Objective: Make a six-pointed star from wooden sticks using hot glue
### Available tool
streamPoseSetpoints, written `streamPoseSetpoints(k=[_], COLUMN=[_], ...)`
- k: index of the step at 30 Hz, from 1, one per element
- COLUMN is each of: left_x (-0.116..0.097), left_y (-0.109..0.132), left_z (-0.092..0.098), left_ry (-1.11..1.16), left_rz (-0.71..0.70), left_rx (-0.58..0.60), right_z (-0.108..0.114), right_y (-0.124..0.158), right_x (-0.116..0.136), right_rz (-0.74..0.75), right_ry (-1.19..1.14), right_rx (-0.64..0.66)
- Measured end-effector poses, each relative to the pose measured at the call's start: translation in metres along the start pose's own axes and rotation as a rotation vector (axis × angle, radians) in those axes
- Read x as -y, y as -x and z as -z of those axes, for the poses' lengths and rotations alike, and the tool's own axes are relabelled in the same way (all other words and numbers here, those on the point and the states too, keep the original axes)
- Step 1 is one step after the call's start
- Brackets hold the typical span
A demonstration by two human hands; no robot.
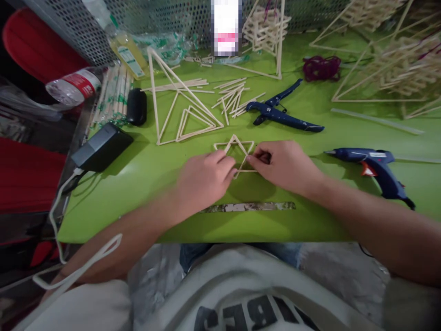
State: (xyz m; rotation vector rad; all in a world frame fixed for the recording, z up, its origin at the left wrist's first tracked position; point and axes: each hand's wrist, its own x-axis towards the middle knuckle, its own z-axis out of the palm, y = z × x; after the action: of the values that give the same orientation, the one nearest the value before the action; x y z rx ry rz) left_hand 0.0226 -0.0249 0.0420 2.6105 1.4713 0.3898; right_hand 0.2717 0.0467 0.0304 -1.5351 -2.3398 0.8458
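Note:
A six-pointed star made of thin wooden sticks (234,137) lies on the green table in front of me. My left hand (206,179), fingers curled together, grips its left side and covers the lower left corner. On the opposite side, my right hand (284,163) pinches the star's right edge between thumb and fingers. A metal ruler-like strip (248,207) lies flat just below the hands. Beyond the star are a larger stick frame with small triangles (156,101), loose cut sticks (234,94) and dark blue cutting pliers (275,112).
A blue glue gun (372,161) lies at right, below a clear glue stick (377,121). Purple yarn (322,69) and stick structures (396,69) stand behind. A black power adapter (101,147), black case (137,106), wrapped sticks (112,94) and bottles (74,87) line the left edge.

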Motion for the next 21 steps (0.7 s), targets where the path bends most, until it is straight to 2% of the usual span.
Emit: streamPoseSetpoints(k=[4,6,10,14,18,21], left_x=[0.024,0.028,0.023,0.020,0.022,0.022], left_y=[0.004,0.005,0.008,0.011,0.010,0.007], left_z=[0.013,0.016,0.016,0.014,0.016,0.018], left_ry=[0.091,0.086,0.083,0.082,0.095,0.061], left_rz=[0.206,0.254,0.207,0.168,0.152,0.167], left_rx=[0.107,0.158,0.187,0.194,0.200,0.252], right_z=[0.004,0.008,0.014,0.018,0.019,0.017], right_y=[0.000,0.001,0.006,0.014,0.018,0.017], right_x=[0.000,0.000,0.000,-0.001,-0.003,-0.005], right_rz=[-0.009,0.000,0.121,0.311,0.400,0.426], right_ry=[-0.062,-0.102,-0.172,-0.099,0.011,0.034], right_rx=[-0.003,-0.011,-0.008,0.037,0.035,0.040])
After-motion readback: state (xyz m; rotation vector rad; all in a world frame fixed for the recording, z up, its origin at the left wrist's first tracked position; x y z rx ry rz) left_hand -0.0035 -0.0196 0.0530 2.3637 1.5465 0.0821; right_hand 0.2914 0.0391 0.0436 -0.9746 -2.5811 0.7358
